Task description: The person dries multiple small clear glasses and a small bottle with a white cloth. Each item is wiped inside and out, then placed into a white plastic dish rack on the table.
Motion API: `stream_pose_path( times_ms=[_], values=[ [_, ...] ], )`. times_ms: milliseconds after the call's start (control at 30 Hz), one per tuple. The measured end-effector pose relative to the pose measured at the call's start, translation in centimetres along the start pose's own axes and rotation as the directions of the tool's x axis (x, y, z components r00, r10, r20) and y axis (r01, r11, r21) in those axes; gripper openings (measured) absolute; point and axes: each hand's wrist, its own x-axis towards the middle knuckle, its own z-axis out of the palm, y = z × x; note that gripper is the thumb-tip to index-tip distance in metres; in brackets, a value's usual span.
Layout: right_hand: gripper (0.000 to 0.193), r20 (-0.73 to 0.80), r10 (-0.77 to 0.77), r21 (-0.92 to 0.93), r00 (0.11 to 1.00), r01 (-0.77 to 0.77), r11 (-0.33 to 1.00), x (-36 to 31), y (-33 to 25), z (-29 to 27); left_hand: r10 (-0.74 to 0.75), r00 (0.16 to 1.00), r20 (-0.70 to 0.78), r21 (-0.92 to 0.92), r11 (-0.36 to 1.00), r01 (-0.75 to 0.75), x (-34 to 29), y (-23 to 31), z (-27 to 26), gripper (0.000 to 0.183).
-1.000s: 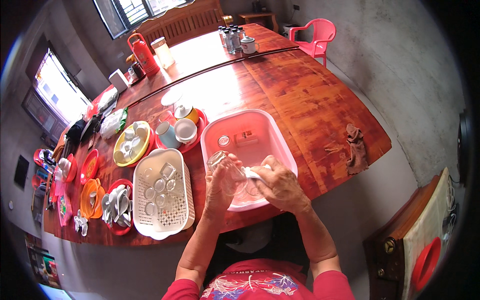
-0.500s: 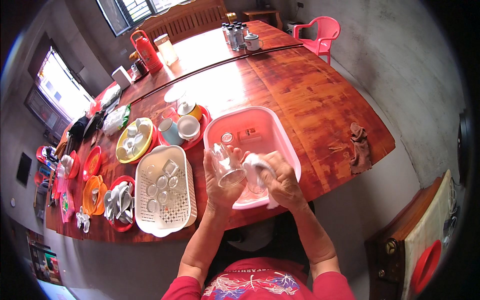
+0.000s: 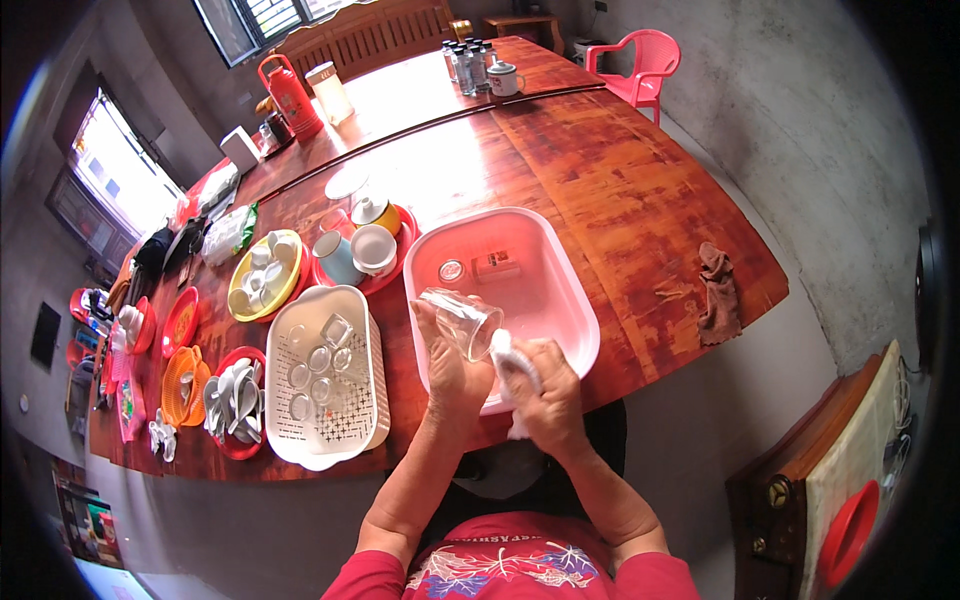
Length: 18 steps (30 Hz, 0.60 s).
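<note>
Head view: L hand (image 3: 455, 365) is curled round a clear glass tumbler (image 3: 462, 320), thumb on the L side, palm under. R hand (image 3: 545, 395), just R of it, pinches a bunched white cloth (image 3: 518, 375), one end hanging below the fingers. Tumbler is btwn the hands, tilted, its wider end twd the cloth; can't tell if the two touch.

Under & just beyond both hands: pink rectangular plastic basin (image 3: 545, 290) on the glossy red-brown wooden desk (image 3: 640, 220).

Just L of L hand: white perforated plastic basket (image 3: 379, 415) w/ several small clear glasses (image 3: 319, 360). Further L: red round bowl (image 3: 236, 453) full of white spoons (image 3: 238, 400), then orange plastic baskets (image 3: 178, 400).

Beyond L hand, to the L: red round tray (image 3: 407, 240) w/ light-blue mug (image 3: 338, 257), white cup (image 3: 373, 248) & yellow pot w/ white lid (image 3: 372, 212); next to it, yellow round dish (image 3: 240, 307) of small white cups (image 3: 262, 272).

Well R of R hand, nr desk edge: crumpled brown rag (image 3: 718, 300).

Far past the hands: red thermos (image 3: 290, 100) on L; clear bottles w/ dark caps (image 3: 467, 72) beside a white lidded mug (image 3: 504, 80); pink plastic chair (image 3: 640, 65) far R; slatted wooden bench (image 3: 370, 48) at back.
</note>
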Motion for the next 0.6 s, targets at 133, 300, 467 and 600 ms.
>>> stream_pose_path(
  times_ms=[133,300,467,600],
  values=[
    [0.026,0.284,0.378,0.455,0.881,-0.471,0.756,0.7,-1.0,-0.7,0.013,0.991,0.131,0.136,0.99,-0.031,-2.0,-0.2,1.2,0.055],
    [0.027,0.329,0.079,0.325,0.941,-0.191,0.926,0.2,-0.9,-1.8,0.023,0.995,0.1,0.238,0.97,-0.046,-2.6,0.2,1.9,0.061],
    [0.031,0.429,0.465,0.525,0.774,-0.633,0.569,0.3,-1.7,-2.1,0.045,0.983,0.178,0.284,0.954,-0.095,-2.5,-0.6,1.3,0.066],
    [0.038,0.495,0.321,0.362,0.808,-0.527,0.769,1.0,-1.8,-2.3,0.012,0.988,0.156,0.358,0.931,-0.068,-3.4,-0.4,1.1,0.072]
  ],
)
